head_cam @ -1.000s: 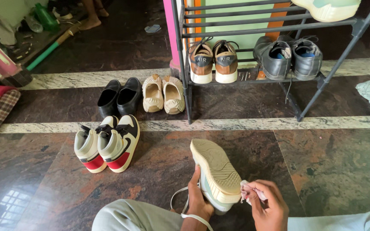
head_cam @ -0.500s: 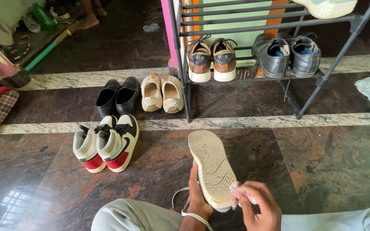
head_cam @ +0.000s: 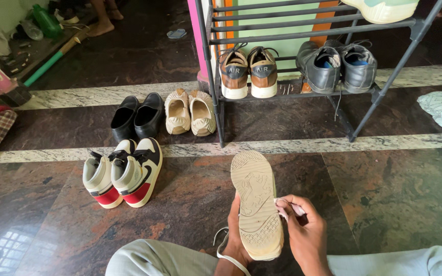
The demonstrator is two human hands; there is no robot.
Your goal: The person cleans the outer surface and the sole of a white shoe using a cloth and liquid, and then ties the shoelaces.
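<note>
You held the pale sneaker (head_cam: 256, 204) sole-up above your lap, your left hand (head_cam: 234, 230) closed around its side from below. Your right hand (head_cam: 303, 232) pinched a small cloth (head_cam: 285, 207) against the right edge of the sole. The sole looked dirty yet, so I judge the wiping was only partly done; 1 matching sneaker (head_cam: 382, 9) sat on the rack (head_cam: 384, 84).

Rack (head_cam: 384, 84) behind shoe (head_cam: 256, 204) (sneakers (head_cam: 121, 174) left)
</note>
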